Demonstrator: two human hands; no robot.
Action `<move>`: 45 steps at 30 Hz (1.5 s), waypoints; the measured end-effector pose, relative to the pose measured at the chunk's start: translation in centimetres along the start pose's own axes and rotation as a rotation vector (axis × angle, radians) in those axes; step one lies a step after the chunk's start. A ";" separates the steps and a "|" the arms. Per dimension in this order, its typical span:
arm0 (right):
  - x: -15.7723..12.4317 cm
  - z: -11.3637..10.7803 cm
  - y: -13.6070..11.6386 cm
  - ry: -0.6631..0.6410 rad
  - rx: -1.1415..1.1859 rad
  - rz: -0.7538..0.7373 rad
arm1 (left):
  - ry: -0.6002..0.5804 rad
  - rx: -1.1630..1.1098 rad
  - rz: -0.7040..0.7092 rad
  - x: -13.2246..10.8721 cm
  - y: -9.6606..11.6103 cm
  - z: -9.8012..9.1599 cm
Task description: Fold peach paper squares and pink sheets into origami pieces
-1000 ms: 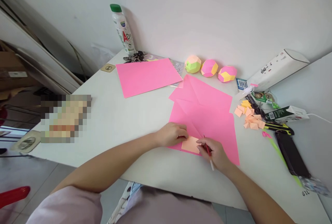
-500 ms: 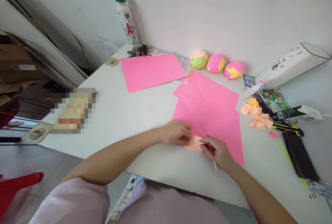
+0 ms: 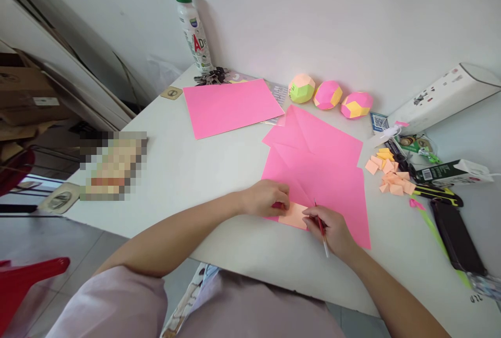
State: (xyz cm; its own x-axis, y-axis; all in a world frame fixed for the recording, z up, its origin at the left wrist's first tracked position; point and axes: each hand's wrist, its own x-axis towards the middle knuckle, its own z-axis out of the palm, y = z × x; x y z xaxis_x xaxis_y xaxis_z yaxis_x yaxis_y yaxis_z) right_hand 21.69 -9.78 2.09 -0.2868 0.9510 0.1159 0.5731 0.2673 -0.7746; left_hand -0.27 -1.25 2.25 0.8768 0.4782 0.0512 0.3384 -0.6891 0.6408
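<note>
My left hand (image 3: 267, 198) rests curled on the near edge of a pink paper sheet (image 3: 324, 171), its fingertips pressing the left side of a small peach paper piece (image 3: 294, 216). My right hand (image 3: 331, 228) grips a thin red and white pen (image 3: 321, 228), its tip touching the pink sheet just right of the peach piece. Both hands sit near the front edge of the white table (image 3: 188, 171).
A second pink sheet (image 3: 230, 106) lies farther back, by keys (image 3: 211, 75) and a green-capped bottle (image 3: 194, 35). Three paper polyhedra (image 3: 331, 95) line the wall. To the right are peach scraps (image 3: 389, 173), a utility knife (image 3: 438, 192), a phone (image 3: 457, 236) and boxes (image 3: 442, 98).
The view has shifted slightly. My hands stay on the peach piece, the pen tip moving only a little along its right edge.
</note>
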 end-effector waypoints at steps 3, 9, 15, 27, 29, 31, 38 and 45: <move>0.0 0.0 0.0 -0.009 -0.030 -0.039 | -0.004 0.000 0.002 0.0 0.0 0.0; 0.0 -0.1 0.1 -0.027 -0.056 -0.030 | -0.011 0.003 0.006 -0.1 0.0 0.0; 0.0 0.0 0.2 -0.019 -0.050 -0.056 | -0.007 0.012 0.008 -0.1 -0.1 0.1; 0.0 0.0 0.0 -0.010 -0.015 -0.029 | -0.018 0.007 0.003 -0.1 0.1 -0.1; 0.0 0.0 0.0 -0.006 0.000 -0.017 | -0.019 0.006 0.005 -0.1 0.0 -0.1; 0.0 0.0 0.0 -0.001 0.016 0.002 | -0.019 0.005 0.007 -0.1 0.0 -0.1; -0.1 0.0 0.0 -0.011 -0.015 -0.027 | -0.015 0.006 0.014 -0.1 0.0 -0.1; -0.1 0.1 0.2 -0.005 -0.033 -0.077 | -0.020 0.020 0.016 -0.1 0.0 -0.3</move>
State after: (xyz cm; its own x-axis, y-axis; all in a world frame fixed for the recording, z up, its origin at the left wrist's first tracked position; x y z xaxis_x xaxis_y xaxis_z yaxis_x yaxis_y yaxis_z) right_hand 21.79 -9.80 1.87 -0.3347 0.9266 0.1717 0.5744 0.3450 -0.7423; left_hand -0.42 -1.17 2.46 0.8888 0.4559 0.0461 0.3305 -0.7075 0.6247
